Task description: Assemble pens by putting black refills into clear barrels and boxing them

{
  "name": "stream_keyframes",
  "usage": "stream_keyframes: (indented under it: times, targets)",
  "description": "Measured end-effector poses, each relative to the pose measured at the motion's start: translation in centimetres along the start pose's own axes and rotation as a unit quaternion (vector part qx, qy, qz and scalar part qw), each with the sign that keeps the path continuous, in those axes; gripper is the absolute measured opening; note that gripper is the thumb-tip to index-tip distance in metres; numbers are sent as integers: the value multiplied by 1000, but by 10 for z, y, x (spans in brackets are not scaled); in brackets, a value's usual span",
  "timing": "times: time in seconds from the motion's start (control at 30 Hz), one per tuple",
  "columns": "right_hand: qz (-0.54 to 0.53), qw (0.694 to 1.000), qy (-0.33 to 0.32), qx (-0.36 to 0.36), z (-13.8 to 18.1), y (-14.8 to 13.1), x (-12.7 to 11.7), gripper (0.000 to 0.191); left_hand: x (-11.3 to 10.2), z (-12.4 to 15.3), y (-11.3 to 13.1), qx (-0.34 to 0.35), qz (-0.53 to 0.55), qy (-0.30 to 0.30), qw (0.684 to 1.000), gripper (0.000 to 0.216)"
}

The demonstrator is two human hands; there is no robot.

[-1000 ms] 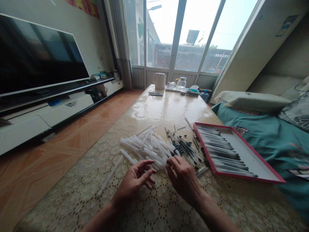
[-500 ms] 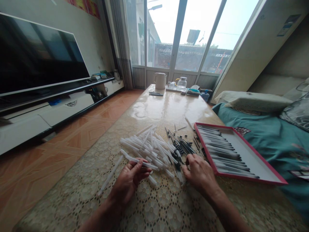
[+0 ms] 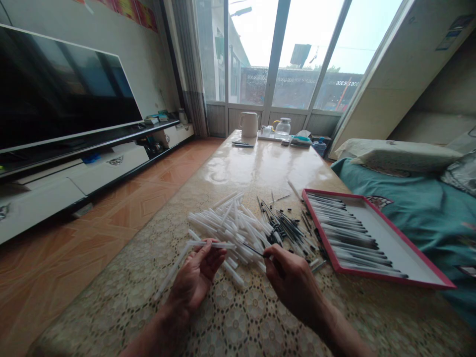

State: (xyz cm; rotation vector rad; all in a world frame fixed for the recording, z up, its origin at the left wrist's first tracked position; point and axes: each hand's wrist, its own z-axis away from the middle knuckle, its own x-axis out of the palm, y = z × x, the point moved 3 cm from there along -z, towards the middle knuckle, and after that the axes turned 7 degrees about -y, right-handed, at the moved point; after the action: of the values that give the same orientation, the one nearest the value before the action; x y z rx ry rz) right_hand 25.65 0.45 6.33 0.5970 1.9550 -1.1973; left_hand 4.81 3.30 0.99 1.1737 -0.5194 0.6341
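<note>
Between thumb and fingers, my left hand (image 3: 199, 275) pinches a translucent white pen barrel (image 3: 219, 245), which lies nearly level and points right. My right hand (image 3: 292, 275) grips a thin black pen refill (image 3: 254, 249) at one end; its other end points left toward the barrel, with a small gap between them. Behind both hands is a heap of white pen barrels (image 3: 232, 218). To its right lie loose black refills and small black parts (image 3: 284, 223). A red-rimmed tray (image 3: 359, 196) at the right holds a row of pens (image 3: 353, 235) with dark ends.
The patterned table (image 3: 238, 317) stretches toward the window. At its far end stand a beige jug (image 3: 249, 125), a glass pitcher (image 3: 283, 129) and a tissue pack (image 3: 300, 140). A teal-covered seat (image 3: 401, 193) borders the right side; a television (image 3: 67, 89) stands left.
My right hand has moved left from the pile of dark parts and now holds a refill near the barrel. My left hand still holds its barrel, now turned more level.
</note>
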Motion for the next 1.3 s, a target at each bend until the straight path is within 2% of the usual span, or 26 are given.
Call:
stream_keyframes:
  times: [0.3,0.47,0.6,0.73,0.77,0.83,0.9,0.97,1.1,1.3]
  targets:
    - [-12,1000,14,-12,4,-1,5,10,-1,1,-1,-9,-2,16,1000,12]
    - [-20,1000,2,-19,3,-1,8,12,6,6,-4,-21,-27,-32,999,5]
    - [-42,999,-5,-12,5,-4,13,14,13,11,-12,-51,-58,-112,991,10]
    - [-141,989,-41,13,7,-7,17,25,18,14,-21,-110,-77,-193,972,15]
    - [-185,982,-41,19,6,-5,16,28,17,13,-21,-118,-66,-192,972,14]
    - [-243,968,-2,55,4,6,11,35,13,10,-20,-116,-24,-158,980,12]
    - [-209,968,69,118,2,26,3,37,8,8,-17,-101,19,-114,988,9]
    - [-92,977,106,160,1,45,-4,27,5,6,-14,-86,46,-91,991,10]
    - [57,985,50,154,0,67,-5,13,6,6,-12,-85,56,-89,991,12]
    - [116,983,-24,137,2,61,6,10,12,9,-11,-78,17,-101,992,8]
